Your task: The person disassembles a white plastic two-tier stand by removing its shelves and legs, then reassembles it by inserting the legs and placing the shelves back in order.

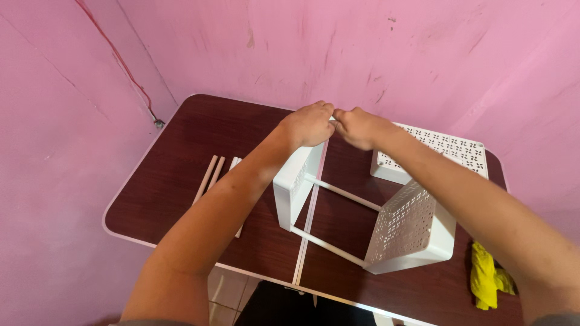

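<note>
A white plastic rack lies on its side on the dark brown table. It has two perforated shelf trays, the left tray and the right tray, joined by thin white rods. My left hand and my right hand meet at the far top corner of the rack, fingers pinched together there. What they pinch is hidden by the fingers. A third perforated white tray lies flat behind my right forearm.
Several loose white rods lie on the table left of my left forearm. A crumpled yellow cloth sits near the right front edge. Pink walls enclose the table on the left and back. A red wire runs down the corner.
</note>
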